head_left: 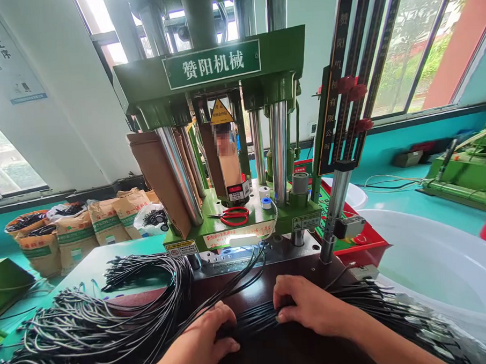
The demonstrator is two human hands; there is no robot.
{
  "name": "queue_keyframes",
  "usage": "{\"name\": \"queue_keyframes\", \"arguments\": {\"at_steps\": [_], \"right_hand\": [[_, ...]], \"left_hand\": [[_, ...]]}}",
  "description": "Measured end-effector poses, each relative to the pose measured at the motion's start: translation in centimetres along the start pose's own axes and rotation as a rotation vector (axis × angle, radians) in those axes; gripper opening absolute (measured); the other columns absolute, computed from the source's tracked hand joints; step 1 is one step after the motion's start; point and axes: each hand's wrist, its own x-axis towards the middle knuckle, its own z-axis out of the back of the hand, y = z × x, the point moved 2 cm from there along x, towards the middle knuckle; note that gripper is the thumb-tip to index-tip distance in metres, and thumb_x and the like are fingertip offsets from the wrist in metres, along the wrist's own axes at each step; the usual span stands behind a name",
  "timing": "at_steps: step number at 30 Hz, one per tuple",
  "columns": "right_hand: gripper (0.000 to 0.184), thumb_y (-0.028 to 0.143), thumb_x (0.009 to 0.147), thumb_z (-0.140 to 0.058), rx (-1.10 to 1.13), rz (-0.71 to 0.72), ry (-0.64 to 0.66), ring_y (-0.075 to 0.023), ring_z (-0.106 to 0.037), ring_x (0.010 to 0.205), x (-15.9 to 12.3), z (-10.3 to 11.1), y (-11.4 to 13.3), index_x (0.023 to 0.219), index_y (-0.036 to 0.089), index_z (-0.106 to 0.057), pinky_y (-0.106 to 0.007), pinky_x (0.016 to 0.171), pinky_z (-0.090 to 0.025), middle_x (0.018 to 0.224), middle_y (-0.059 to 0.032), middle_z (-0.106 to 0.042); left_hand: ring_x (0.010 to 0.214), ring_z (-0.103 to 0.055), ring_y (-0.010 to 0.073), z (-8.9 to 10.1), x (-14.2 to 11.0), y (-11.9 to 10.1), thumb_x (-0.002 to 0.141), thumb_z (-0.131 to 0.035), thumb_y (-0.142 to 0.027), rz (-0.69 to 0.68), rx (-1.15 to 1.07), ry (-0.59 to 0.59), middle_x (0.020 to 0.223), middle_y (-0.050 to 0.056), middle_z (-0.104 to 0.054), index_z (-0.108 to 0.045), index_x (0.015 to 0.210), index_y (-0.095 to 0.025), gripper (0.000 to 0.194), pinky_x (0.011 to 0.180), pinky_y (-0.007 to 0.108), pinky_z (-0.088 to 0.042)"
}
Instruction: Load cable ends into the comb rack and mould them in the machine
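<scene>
So the thing in hand is a black cable bundle (257, 316), lying low at 6 o'clock in the view, right over the dark tabletop (310, 353). The right hand (302, 304) has its fingers curled over it with the thumb on the near side, so I'd call that one clamped on the cables. The left hand (217, 330) is bent round the bundle a bit toward 9 o'clock from there, thumb apart from the fingers; can't tell how tight it's holding.

Handling-wise, my guess: each cable is light, but the whole lot probably has some drag. They look bendy but springy, judging by the big loops in the cable pile (92, 333) at 8 o'clock. The smooth jackets might slide over each other, so a full wrap round the straight stretch between the hands beats a fingertip pinch. I'd keep off the pale cable ends (428, 324) at 4 o'clock, since they look like the more delicate part (too blurry to say what they are).

Off at 12 o'clock from the bundle there's the green press (210, 76), with red-handled scissors (238, 217) and a blue-and-white tape roll (266, 203) on its bed.
</scene>
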Motion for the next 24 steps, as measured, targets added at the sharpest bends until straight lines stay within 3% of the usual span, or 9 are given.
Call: {"name": "queue_keyframes", "arguments": {"at_steps": [3,8,13,24], "right_hand": [[0.014,0.021,0.069,-0.070,0.085,-0.031,0.023,-0.0129,-0.053,0.077,-0.1,0.8,0.8,0.082,0.019,-0.065,-0.022,0.065,-0.037,0.081,0.0028,-0.060],[0.012,0.023,0.077,-0.065,-0.086,0.106,0.053,-0.0149,-0.054,0.085,-0.2,1.7,2.1,0.089,0.020,-0.064,-0.025,0.076,-0.038,0.089,0.0007,-0.061],[0.033,0.024,0.065,-0.077,-0.245,0.068,0.130,-0.0205,-0.055,0.092,0.0,1.3,0.7,0.096,0.016,-0.067,-0.027,0.078,-0.040,0.094,-0.0044,-0.060],[0.022,0.024,0.067,-0.073,-0.314,0.041,0.119,-0.0200,-0.057,0.084,0.7,0.9,-0.3,0.086,0.016,-0.066,-0.026,0.070,-0.039,0.088,-0.0044,-0.062]], "left_hand": [[0.105,-0.052,0.0159,-0.4,0.1,0.3,0.074,-0.063,-0.025,0.050,0.011,-0.009,0.113,-0.003,-0.058,-0.055,0.107,-0.027,0.034,0.094,0.026,-0.037],[0.105,-0.053,0.0183,-0.6,0.2,0.3,0.078,-0.059,-0.026,0.073,0.050,-0.015,0.112,0.001,-0.059,-0.057,0.109,-0.023,0.031,0.094,0.029,-0.039],[0.102,-0.055,0.0175,-0.4,0.1,-0.2,0.080,-0.055,-0.024,0.032,0.048,-0.021,0.109,0.002,-0.060,-0.057,0.106,-0.022,0.026,0.093,0.030,-0.040],[0.103,-0.055,0.0186,-0.8,0.2,0.7,0.085,-0.051,-0.026,-0.009,0.090,-0.070,0.110,0.003,-0.060,-0.057,0.107,-0.022,0.023,0.095,0.032,-0.042]]}}
